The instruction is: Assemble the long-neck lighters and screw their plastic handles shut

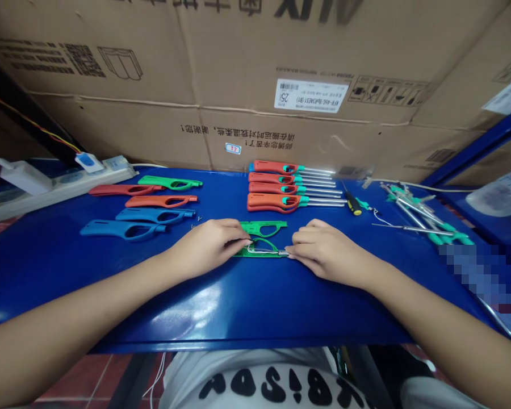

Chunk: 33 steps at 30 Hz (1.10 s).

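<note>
A green lighter shell half (266, 255) lies on the blue table between my hands, with a thin white wire (259, 250) running along it. My left hand (215, 244) is closed at the shell's left end, thumb and fingers pinched beside the wire; what they grip is hidden. At the other end, my right hand (323, 250) pinches a short visible piece of metal tube (283, 253) that joins the shell. Just behind lies a second green shell half (266, 228), apart from the first and partly covered by my left fingers.
Red, green and blue lighter shells (123, 229) lie left, near tiny screws (199, 218) and a power strip (63, 190). Several red lighters (272, 202) line the back. A screwdriver (352, 203) and metal tube assemblies (415, 213) lie right. A cardboard box (153, 125) stands behind.
</note>
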Available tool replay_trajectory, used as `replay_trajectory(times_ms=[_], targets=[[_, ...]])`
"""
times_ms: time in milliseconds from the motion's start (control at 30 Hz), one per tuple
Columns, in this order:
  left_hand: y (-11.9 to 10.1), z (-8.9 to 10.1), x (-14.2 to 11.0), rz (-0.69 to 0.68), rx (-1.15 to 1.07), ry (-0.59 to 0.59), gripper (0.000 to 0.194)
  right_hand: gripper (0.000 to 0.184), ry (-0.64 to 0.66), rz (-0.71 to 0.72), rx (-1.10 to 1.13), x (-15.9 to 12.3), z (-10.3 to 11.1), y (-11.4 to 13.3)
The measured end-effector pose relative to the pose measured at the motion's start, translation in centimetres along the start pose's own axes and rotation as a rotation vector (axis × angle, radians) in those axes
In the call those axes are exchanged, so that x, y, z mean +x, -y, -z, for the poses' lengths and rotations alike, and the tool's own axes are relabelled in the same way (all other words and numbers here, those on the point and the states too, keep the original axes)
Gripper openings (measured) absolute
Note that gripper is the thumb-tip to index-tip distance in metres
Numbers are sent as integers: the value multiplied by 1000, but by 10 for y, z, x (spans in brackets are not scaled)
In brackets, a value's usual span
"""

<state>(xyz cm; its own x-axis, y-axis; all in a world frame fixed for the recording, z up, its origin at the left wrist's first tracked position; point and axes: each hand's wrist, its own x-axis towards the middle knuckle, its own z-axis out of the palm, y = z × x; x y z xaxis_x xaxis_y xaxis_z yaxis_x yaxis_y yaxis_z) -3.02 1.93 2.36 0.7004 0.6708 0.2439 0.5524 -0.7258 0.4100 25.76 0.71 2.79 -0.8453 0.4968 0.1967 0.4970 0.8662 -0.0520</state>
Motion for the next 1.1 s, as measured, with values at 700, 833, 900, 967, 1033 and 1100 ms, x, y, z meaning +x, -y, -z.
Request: replay_trajectory(times_ms=[700,833,900,967,1033,1100], targets=[[-9,-15,-3,-13,-42,-66,22,24,-74,-296,269,3,0,17],[-10,-15,-3,-22,-44,-63,21,17,-62,-277,368,6,-9,21],[-9,-15,-4,-25,-48,-60,21,13,-46,-287,374,8,-10,21],[-9,-15,-4,-29,-54,-60,21,9,-44,-311,399,9,-11,20],[-9,-15,-4,-30,-62,-58,22,6,-66,-327,453,10,-10,19],[-9,-14,-4,-32,-69,-50,22,5,-94,-326,508,10,-10,17]])
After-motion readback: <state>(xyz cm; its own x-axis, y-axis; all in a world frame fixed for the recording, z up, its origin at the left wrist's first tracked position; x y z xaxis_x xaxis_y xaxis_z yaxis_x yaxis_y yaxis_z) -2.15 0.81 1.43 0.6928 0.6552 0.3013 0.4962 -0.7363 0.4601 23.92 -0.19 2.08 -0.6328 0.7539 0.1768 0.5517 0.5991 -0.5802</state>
